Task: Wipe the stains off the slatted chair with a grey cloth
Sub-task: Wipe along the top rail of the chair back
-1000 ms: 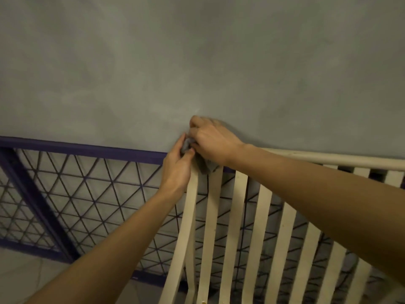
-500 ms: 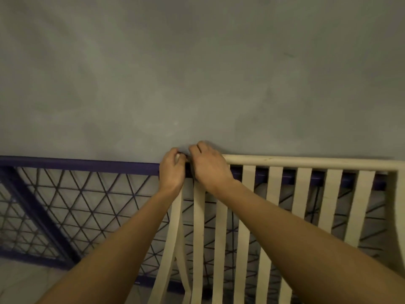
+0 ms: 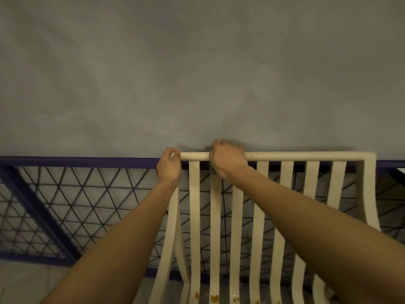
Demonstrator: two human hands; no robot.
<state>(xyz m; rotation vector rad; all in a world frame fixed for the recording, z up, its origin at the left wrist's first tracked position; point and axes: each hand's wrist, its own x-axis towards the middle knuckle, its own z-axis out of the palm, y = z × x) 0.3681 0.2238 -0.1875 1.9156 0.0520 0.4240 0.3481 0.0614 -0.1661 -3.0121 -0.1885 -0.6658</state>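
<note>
Sliding rightwards since the earlier frames, the right hand is now sitting apart from the left hand, with a short stretch of bare rail showing between them where before the two were bunched together at the corner.

The right hand is curling over the rounded top rail of the cream-coloured slatted chair, pressing the crumpled grey cloth against it. Only a dark sliver of the cloth is peeking out beside the knuckles; the rest is hiding under the palm. The left hand is gripping the left end of the same rail, fingers wrapping round it, apparently steadying the chair.

As for progress, the wiping is looking to be at an early stage. The work is going along the top rail, and most of that rail to the right is lying untouched by the cloth at this moment. Lower down, several orange-brown stains are showing on the bottom ends of the slats, so the dirtiest part seems to be waiting.

Behind the chair, a purple metal frame with wire mesh is standing against a plain grey wall.
</note>
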